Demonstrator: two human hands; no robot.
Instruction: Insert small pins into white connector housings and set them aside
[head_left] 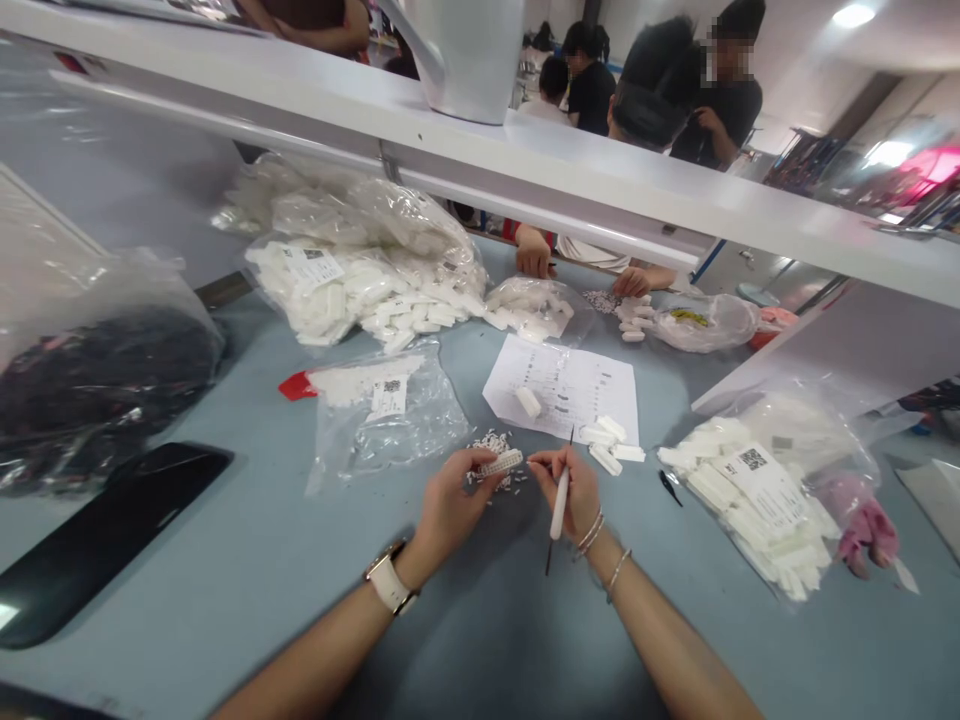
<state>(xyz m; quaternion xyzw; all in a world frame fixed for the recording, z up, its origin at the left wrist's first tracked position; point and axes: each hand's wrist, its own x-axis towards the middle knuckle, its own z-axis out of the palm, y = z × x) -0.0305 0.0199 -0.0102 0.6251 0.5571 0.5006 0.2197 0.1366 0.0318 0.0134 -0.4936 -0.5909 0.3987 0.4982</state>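
Note:
My left hand [456, 502] pinches a small white plastic connector housing [501, 463] with rows of openings along its side. Just behind and below it lies a pile of tiny white pieces [491, 441], partly hidden by my fingers. In my right hand [576, 500] is a slim double-ended pick tool [558, 508] with a white handle and thin dark tips, slanting across the palm. The thumb and index fingertips of that hand press together close to the housing's right end; whether they hold a tiny piece, I cannot tell. Several white housings [609, 445] lie beyond my right hand.
A printed sheet [577, 385] bears one white housing [528, 402]. Clear bags of white parts lie at the back [330, 290] and right [765, 500]; a flat bag [390, 415] lies left. A black tray [112, 540] sits far left. Across the table another person's hands [533, 252] work beneath the shelf [480, 150].

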